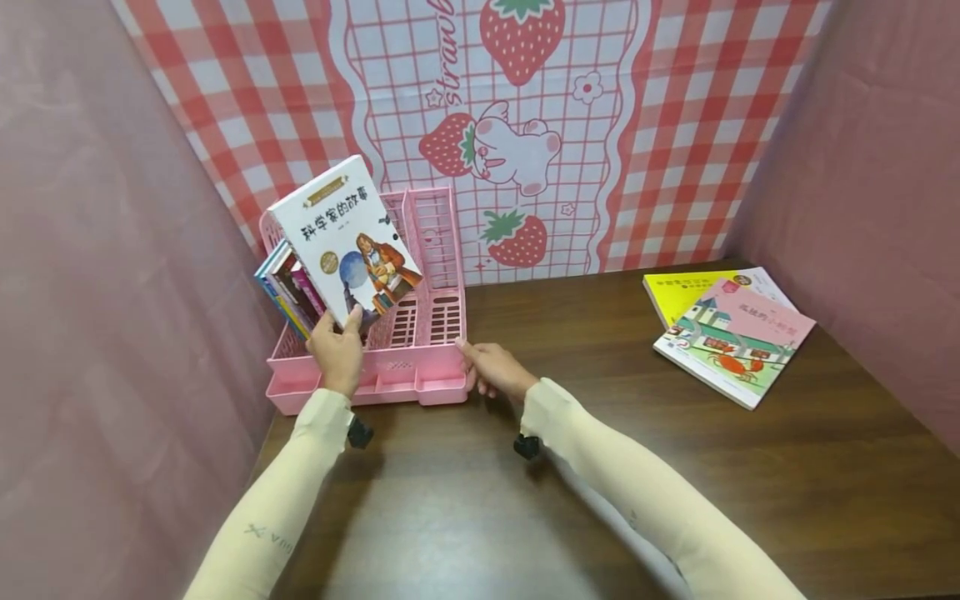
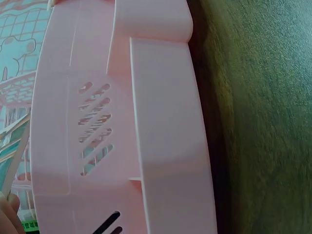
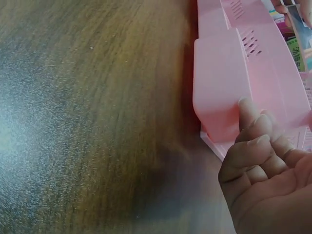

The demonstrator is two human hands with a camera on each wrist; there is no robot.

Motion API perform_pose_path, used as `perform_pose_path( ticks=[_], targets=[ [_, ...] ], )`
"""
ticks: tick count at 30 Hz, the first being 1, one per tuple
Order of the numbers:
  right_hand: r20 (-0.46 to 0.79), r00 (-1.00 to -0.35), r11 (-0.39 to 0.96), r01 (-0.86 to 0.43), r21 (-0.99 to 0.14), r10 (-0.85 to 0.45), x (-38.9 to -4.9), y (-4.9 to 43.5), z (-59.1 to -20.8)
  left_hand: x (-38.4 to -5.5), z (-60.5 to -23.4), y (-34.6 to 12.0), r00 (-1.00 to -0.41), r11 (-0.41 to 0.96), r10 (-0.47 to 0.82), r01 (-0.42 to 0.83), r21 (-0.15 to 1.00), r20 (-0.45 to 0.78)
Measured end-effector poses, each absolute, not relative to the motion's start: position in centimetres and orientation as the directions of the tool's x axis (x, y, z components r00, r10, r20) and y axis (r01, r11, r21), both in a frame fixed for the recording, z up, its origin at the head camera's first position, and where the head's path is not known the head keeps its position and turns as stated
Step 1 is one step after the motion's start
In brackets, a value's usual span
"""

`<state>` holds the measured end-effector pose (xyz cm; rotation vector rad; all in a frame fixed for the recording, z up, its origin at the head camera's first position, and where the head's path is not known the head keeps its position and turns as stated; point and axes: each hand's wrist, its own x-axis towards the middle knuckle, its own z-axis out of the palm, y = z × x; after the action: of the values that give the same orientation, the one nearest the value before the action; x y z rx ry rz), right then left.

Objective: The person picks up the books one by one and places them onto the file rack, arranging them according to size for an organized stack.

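My left hand pinches the lower edge of a white picture book, thumb on its front cover. The cover shows Chinese lettering and a long-haired figure in a brown coat. The book tilts over a pink plastic book rack, beside several upright books in its left section. Only the left hand's fingertips appear in the left wrist view. At the rack's front right corner, my right hand holds the side wall, thumb at the upper edge. Its fingers curl beside the front tray in the right wrist view.
On the right of the brown wooden table lie a pink picture book with a crab and a yellow book, overlapping. A strawberry-patterned cloth hangs behind the rack. Pink curtains flank both sides.
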<state>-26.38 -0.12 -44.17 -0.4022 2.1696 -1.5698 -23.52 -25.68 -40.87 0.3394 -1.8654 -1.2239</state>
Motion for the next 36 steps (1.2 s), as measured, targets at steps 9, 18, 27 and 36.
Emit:
perform_pose_path(
  ticks=[9,18,27,36],
  targets=[
    [-0.219,-0.84,0.293,0.075,-0.953,-0.497,-26.4,0.2,-43.5,-23.5,-40.8,-26.1,-0.564,0.49,-0.661,0.176,0.854,0.495],
    [-0.242,-0.824,0.3,0.093,-0.949,-0.512,-26.2,0.0,-43.4,-24.7,-40.9,-26.4,-0.719,0.594,-0.588,-0.072,0.802,0.371],
    [-0.246,-0.821,0.288,0.104,-0.952,-0.515,-26.3,0.2,-43.3,-26.0,-39.1,-26.5,-0.871,0.717,-0.428,-0.164,0.678,0.242],
    [-0.227,-0.825,0.303,0.072,-0.95,-0.517,-26.1,0.0,-43.2,-25.9,-38.6,-25.9,-0.889,0.791,-0.314,-0.05,0.61,0.333]
  ],
)
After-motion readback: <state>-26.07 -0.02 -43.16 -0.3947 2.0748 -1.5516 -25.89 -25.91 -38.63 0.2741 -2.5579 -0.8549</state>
